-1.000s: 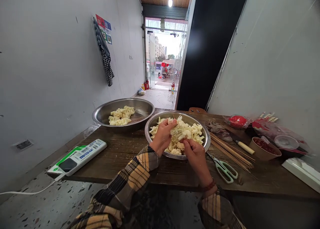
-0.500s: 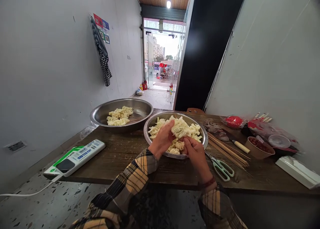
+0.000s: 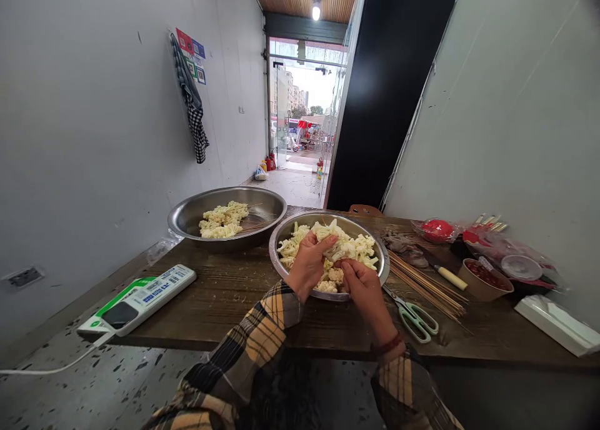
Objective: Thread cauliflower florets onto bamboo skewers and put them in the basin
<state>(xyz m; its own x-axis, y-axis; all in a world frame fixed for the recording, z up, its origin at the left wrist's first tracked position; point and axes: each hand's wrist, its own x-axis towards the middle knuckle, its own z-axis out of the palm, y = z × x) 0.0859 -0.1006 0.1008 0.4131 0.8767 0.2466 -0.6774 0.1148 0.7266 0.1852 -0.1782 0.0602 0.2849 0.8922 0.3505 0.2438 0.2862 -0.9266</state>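
Observation:
My left hand (image 3: 308,262) is closed around pieces of pale cauliflower (image 3: 334,235), held above a steel bowl (image 3: 277,258) of cut cauliflower. My right hand (image 3: 363,286) pinches the lower end of what looks like a thin bamboo skewer just below these pieces. Most of the skewer is hidden by florets and fingers. More florets (image 3: 328,280) lie in the bowl under my hands. In a wider steel basin (image 3: 187,214) at the left, cauliflower (image 3: 224,217) sits on thin sticks.
Right of the bowl lie loose bamboo skewers (image 3: 426,283), green-handled scissors (image 3: 417,320) and a knife with a pale handle (image 3: 452,278). Farther right are a paper tub of red contents (image 3: 485,275) and a white tissue pack (image 3: 555,324). A white device (image 3: 150,299) lies on the left.
My left hand has shifted slightly right and down, its thumb now lying across the cauliflower. My right hand stays pinched below it, nearly in place.

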